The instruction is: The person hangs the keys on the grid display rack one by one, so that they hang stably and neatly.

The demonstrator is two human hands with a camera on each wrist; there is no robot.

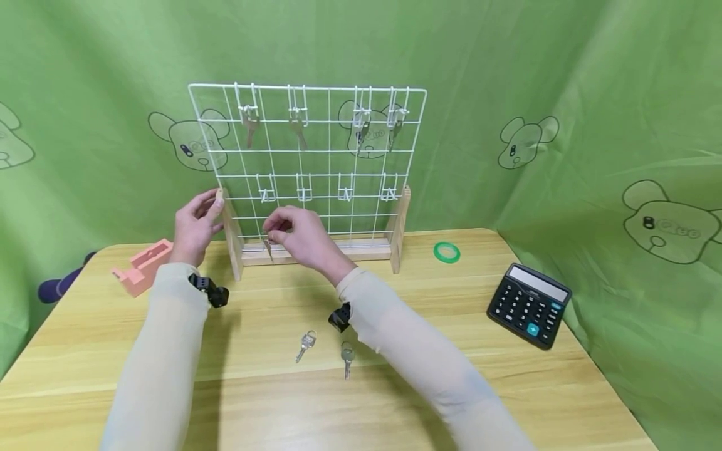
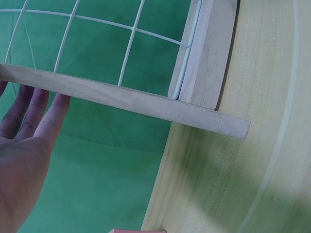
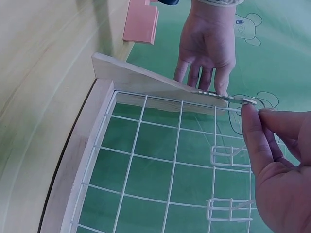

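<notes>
My right hand [image 1: 304, 235] pinches a key [image 3: 221, 96] by its head between thumb and fingertips, in front of the lower left part of a white wire grid rack [image 1: 329, 151]. In the head view the key's blade points down. My left hand [image 1: 194, 228] touches the rack's left wooden side post [image 1: 231, 241] with fairly straight fingers [image 2: 51, 119]. Several keys [image 1: 251, 128] hang from the upper row of hooks. Below them runs a second row of white hooks [image 1: 304, 191]. Two keys lie on the table, one silver [image 1: 306, 341] and one duller [image 1: 347, 355].
A pink tape dispenser [image 1: 146, 266] stands left of the rack. To the right lie a green tape roll [image 1: 438, 252] and a black calculator [image 1: 524, 310]. A green curtain [image 1: 462, 125] hangs behind the wooden table [image 1: 271, 401]. Something dark purple [image 1: 56, 288] shows beyond the left edge.
</notes>
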